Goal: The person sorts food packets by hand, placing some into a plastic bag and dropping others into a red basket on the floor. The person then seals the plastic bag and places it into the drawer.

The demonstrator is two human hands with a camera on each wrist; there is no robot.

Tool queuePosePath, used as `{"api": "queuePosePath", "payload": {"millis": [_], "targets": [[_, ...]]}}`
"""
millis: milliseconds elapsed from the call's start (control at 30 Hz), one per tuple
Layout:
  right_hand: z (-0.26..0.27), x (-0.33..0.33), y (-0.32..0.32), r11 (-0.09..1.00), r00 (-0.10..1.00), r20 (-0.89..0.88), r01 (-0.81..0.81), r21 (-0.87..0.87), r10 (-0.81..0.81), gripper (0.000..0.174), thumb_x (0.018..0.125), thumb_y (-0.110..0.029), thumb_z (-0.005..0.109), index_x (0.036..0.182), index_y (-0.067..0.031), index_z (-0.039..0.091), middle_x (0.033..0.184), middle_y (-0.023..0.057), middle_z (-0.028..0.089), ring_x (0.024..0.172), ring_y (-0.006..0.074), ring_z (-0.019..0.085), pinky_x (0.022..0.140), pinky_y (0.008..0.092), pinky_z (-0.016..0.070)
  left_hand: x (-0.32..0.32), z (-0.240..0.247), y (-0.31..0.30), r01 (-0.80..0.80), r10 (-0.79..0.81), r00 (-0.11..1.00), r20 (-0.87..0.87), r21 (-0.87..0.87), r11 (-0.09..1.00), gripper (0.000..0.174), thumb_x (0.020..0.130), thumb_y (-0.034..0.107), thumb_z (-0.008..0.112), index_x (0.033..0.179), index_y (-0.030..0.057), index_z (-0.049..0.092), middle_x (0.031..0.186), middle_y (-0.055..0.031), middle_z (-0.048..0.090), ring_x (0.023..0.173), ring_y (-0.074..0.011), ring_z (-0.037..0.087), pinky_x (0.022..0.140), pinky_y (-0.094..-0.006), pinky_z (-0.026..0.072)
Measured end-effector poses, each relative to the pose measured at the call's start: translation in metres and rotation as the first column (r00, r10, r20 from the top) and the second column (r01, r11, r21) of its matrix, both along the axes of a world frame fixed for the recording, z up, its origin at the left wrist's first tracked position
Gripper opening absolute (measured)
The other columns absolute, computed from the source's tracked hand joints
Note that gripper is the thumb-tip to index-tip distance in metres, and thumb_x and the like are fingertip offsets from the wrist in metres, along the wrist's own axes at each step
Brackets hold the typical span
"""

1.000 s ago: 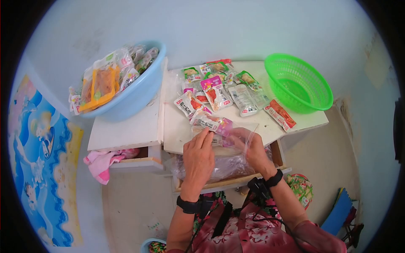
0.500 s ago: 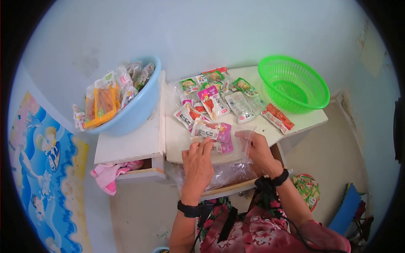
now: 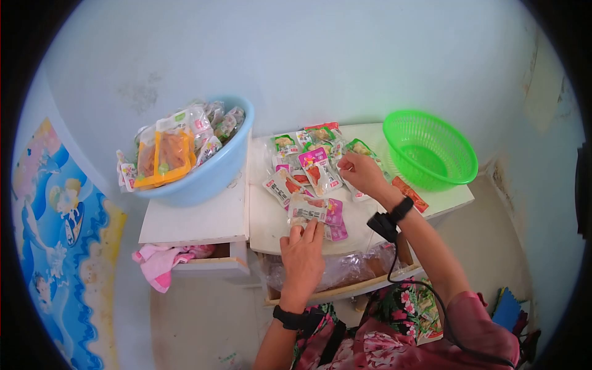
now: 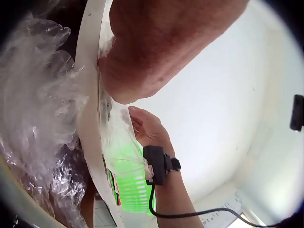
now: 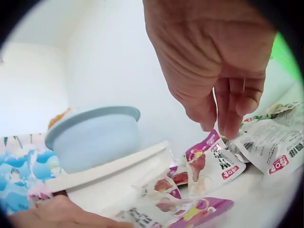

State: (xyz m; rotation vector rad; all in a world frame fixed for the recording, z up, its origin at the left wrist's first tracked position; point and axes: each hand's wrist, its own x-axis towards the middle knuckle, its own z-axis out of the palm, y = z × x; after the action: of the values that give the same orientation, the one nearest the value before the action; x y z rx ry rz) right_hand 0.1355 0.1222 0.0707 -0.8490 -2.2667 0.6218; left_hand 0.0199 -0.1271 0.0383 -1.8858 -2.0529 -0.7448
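Observation:
My left hand [image 3: 302,256] lies near the table's front edge. Its fingers press the near end of a white-and-purple snack packet [image 3: 308,208], over a second purple-ended packet [image 3: 337,232]. Clear plastic film [image 4: 121,142] stands up beside this hand in the left wrist view. Farther back, my right hand [image 3: 362,174] hovers over the packet pile with nothing between its loosely bent fingers. Its fingertips hang close above a drumstick-picture packet [image 5: 213,164] and a silver-white packet [image 5: 273,147] in the right wrist view.
A blue basin [image 3: 228,166] heaped with packets stands on the left table. At the back right sits a green basket [image 3: 431,154]. A red packet [image 3: 410,194] lies beside my right wrist. Below, an open drawer holds clear plastic bags [image 3: 333,271]; a pink cloth [image 3: 157,262] hangs from another drawer.
My right hand has left the clear bag's edge near the front and moved back over the packet pile. My left hand stays on the front packets. The head view has shifted.

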Motion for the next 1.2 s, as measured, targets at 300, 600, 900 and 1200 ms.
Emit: {"api": "queuePosePath", "payload": {"millis": [300, 600, 900, 1200], "targets": [[0.0, -0.053, -0.002, 0.988, 0.923, 0.364, 0.078, 0.131, -0.122, 0.073, 0.069, -0.031, 0.084, 0.13, -0.0065, 0.054, 0.097, 0.0168, 0.071, 0.094, 0.0375, 0.069, 0.078, 0.0463, 0.0537, -0.007, -0.006, -0.002, 0.027, -0.031, 0.998, 0.049, 0.076, 0.997, 0.045, 0.076, 0.004, 0.061, 0.121, 0.0043, 0.066, 0.13, -0.0037, 0.063, 0.108, -0.0218, 0.053, 0.081, -0.0375, 0.0394], [-0.012, -0.042, 0.022, 0.919, 0.999, -0.023, 0.033, -0.393, -0.046, 0.071, 0.076, -0.001, 0.08, 0.138, 0.006, 0.048, 0.088, 0.0131, 0.069, 0.064, 0.0136, 0.066, 0.054, 0.0292, 0.0514, -0.005, -0.011, -0.001, 0.013, -0.016, 0.999, 0.031, 0.089, 0.996, 0.048, 0.075, 0.004, 0.063, 0.123, 0.0046, 0.066, 0.131, -0.0034, 0.063, 0.11, -0.0218, 0.054, 0.082, -0.038, 0.0403], [0.066, 0.019, -0.061, 0.902, 0.883, -0.46, -0.273, -0.334, 0.097, 0.023, 0.086, 0.002, 0.072, 0.107, 0.0028, 0.064, 0.084, 0.004, 0.065, 0.064, 0.0088, 0.062, 0.056, 0.0238, 0.0489, -0.009, 0.022, -0.022, 0.035, -0.137, 0.953, 0.27, 0.352, 0.935, 0.047, 0.081, -0.004, 0.058, 0.127, 0.0019, 0.061, 0.128, -0.0103, 0.063, 0.104, -0.0267, 0.059, 0.086, -0.038, 0.0479], [0.032, 0.089, -0.203, 0.609, 0.832, -0.555, -0.425, -0.669, -0.029, 0.022, 0.09, -0.005, 0.073, 0.108, -0.0032, 0.061, 0.084, -0.0022, 0.063, 0.069, 0.0028, 0.059, 0.057, 0.0206, 0.0468, 0.049, 0.03, -0.043, 0.096, -0.317, -0.037, 0.948, 0.319, 0.943, 0.033, 0.09, 0.008, 0.075, 0.121, 0.0006, 0.065, 0.108, -0.0032, 0.07, 0.094, -0.007, 0.062, 0.083, -0.0236, 0.0509]]}}
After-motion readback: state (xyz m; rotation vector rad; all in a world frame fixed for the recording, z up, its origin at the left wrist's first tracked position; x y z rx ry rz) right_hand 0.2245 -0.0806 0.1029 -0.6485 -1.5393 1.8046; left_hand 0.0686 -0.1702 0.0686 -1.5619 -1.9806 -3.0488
